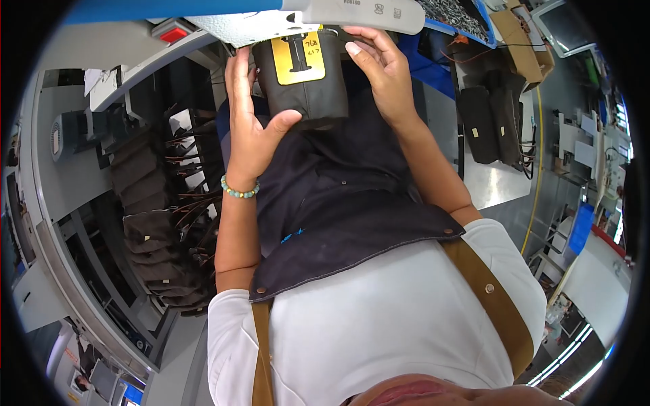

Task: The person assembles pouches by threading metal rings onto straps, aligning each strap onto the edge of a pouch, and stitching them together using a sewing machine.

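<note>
A dark tubular fabric piece [303, 101] hangs under the white machine head [247, 28], its upper edge partly hidden by the machine. On its front is a yellow plate [284, 64] with a black shape and handwritten marks. My left hand [256, 139] holds the piece from the left, fingers along its side and thumb at its lower front. At the upper right edge of the piece, my right hand [389, 84] has its index finger and thumb curved at the rim, with a small gap between the two tips.
Stacked dark fabric pieces [145, 237] with cords hang at the left. Two more dark pieces [491, 125] lie on a metal table [497, 186] at the right. A blue tray [484, 30] of small parts and a cardboard box [518, 51] stand at upper right.
</note>
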{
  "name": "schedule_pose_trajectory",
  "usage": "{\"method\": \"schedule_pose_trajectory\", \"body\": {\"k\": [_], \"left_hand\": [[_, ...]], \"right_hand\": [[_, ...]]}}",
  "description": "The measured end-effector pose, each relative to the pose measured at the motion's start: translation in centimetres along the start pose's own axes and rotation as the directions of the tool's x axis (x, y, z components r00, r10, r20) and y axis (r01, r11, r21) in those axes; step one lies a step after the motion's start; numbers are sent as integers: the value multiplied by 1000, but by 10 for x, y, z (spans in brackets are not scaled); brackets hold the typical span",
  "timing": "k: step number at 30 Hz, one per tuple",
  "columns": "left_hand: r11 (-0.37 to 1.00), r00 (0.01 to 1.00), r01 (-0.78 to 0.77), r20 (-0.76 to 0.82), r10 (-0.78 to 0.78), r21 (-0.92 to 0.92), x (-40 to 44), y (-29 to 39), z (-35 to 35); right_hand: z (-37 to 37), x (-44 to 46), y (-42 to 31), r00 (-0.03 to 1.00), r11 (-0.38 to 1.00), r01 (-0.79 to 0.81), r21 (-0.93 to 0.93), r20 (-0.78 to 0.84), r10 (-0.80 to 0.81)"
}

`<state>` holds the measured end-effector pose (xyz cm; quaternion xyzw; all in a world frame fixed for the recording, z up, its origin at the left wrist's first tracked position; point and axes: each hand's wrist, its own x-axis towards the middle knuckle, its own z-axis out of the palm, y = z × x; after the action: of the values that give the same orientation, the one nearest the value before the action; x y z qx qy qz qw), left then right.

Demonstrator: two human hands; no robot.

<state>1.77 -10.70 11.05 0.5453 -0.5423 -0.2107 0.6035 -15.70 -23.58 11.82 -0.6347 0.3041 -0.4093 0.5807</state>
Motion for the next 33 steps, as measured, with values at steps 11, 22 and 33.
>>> {"method": "schedule_pose_trajectory", "body": {"k": [11, 22, 33], "left_hand": [[927, 995, -94, 52, 81, 363, 2, 16, 7], [941, 997, -61, 66, 41, 332, 1, 14, 6], [967, 997, -53, 71, 36, 249, 2, 9, 3]], "right_hand": [[6, 16, 13, 997, 1000, -14, 11, 75, 13], [15, 31, 27, 994, 987, -42, 157, 101, 26], [20, 27, 22, 997, 986, -66, 150, 57, 58]]}}
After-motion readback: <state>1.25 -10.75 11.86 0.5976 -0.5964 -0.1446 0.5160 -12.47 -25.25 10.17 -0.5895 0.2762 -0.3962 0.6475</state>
